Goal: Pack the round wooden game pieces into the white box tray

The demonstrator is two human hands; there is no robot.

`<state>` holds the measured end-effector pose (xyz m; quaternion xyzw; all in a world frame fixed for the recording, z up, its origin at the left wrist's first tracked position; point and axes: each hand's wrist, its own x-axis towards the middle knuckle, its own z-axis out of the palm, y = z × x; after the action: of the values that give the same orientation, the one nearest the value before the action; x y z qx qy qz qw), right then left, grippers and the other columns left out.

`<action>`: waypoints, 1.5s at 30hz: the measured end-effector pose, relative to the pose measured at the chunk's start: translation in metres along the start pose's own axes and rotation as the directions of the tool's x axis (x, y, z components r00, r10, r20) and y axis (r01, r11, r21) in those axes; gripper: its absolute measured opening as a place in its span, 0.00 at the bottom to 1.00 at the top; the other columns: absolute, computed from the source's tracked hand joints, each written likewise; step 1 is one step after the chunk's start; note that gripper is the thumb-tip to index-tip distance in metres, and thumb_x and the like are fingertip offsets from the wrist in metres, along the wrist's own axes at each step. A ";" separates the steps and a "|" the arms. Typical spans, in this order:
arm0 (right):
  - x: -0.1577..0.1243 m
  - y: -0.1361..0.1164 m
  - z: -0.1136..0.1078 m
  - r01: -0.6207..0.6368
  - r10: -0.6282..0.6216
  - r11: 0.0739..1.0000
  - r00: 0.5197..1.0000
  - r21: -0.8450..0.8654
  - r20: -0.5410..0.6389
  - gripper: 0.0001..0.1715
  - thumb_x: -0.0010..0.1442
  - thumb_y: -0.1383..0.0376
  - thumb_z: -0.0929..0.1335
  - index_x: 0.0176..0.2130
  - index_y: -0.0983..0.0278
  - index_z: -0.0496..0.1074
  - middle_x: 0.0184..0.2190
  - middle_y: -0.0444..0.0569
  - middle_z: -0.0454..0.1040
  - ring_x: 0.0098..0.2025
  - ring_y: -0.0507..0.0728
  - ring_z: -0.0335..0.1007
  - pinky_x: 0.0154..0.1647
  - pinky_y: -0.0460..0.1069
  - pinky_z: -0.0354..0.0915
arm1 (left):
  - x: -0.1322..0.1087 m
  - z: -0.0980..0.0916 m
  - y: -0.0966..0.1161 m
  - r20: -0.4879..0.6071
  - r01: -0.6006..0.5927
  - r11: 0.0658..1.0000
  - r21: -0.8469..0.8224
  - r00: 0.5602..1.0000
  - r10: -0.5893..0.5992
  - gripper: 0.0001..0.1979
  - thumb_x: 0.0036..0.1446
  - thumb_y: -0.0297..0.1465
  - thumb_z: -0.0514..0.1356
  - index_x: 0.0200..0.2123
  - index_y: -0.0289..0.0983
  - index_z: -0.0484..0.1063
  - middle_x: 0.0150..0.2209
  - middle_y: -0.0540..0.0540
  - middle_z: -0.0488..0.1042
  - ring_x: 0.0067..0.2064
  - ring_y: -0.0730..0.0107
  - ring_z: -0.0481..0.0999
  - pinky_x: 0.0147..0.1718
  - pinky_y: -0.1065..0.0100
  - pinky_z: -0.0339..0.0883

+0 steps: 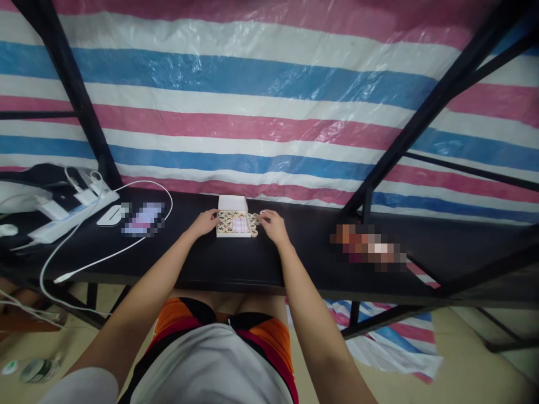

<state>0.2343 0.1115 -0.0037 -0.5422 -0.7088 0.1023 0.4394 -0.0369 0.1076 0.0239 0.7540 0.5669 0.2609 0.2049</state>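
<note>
A small white box (pixel 234 235) stands on the black tabletop in front of me, its lid (pixel 232 203) raised at the back. Round Chinese chess pieces (pixel 223 225) with dark characters fill part of it, and a pinkish-white printed card (pixel 241 225) lies over the rest. My left hand (pixel 204 222) grips the box at its left edge. Against the right side sit several loose Chinese chess pieces (pixel 254 232). Over these, my right hand (pixel 273 225) has its fingertips closed on a Chinese chess piece, partly hidden by the fingers.
On the left are a blurred-out phone (pixel 144 219), a white rounded object (pixel 110 215), a power strip (pixel 76 217) with chargers and a looping white cable (pixel 101 259). A pixelated item (pixel 366 246) lies to the right. Black frame posts (pixel 404 132) and striped plastic sheeting (pixel 252 73) enclose the table.
</note>
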 end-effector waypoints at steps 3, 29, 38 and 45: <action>-0.002 0.010 -0.006 -0.090 0.091 0.996 0.995 -0.028 0.047 0.08 0.52 0.68 0.65 0.31 0.62 0.74 0.38 0.48 0.75 0.38 0.54 0.70 0.47 0.51 0.63 | 0.000 0.000 0.000 -0.011 -0.005 1.000 0.025 1.000 0.005 0.22 0.56 0.32 0.53 0.54 0.33 0.69 0.27 0.47 0.76 0.30 0.67 0.73 0.33 0.70 0.62; -0.004 0.014 0.003 -0.146 0.149 0.989 0.980 -0.035 0.128 0.20 0.49 0.72 0.65 0.44 0.63 0.70 0.35 0.46 0.72 0.31 0.50 0.68 0.39 0.49 0.66 | 0.000 0.000 0.000 -0.006 0.000 1.000 0.028 1.000 0.000 0.22 0.56 0.32 0.53 0.53 0.34 0.69 0.27 0.47 0.76 0.30 0.67 0.73 0.31 0.71 0.60; -0.004 0.012 0.004 -0.138 0.142 0.990 0.984 -0.042 0.106 0.18 0.49 0.73 0.65 0.42 0.63 0.71 0.34 0.46 0.73 0.33 0.52 0.69 0.42 0.50 0.65 | 0.001 0.000 0.000 -0.009 -0.001 1.000 0.021 1.000 0.001 0.22 0.56 0.33 0.53 0.53 0.34 0.69 0.27 0.47 0.76 0.31 0.66 0.74 0.32 0.70 0.62; -0.004 0.007 -0.002 -0.121 0.127 0.991 0.986 -0.064 0.106 0.17 0.51 0.72 0.64 0.42 0.64 0.71 0.34 0.47 0.73 0.36 0.53 0.68 0.44 0.50 0.65 | 0.001 0.000 0.001 -0.010 -0.007 1.000 0.027 1.000 0.007 0.22 0.56 0.32 0.53 0.53 0.34 0.69 0.28 0.46 0.76 0.32 0.65 0.74 0.35 0.69 0.62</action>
<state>0.2409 0.1097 -0.0090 -0.5913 -0.6994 0.1387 0.3768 -0.0361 0.1078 0.0246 0.7574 0.5687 0.2577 0.1911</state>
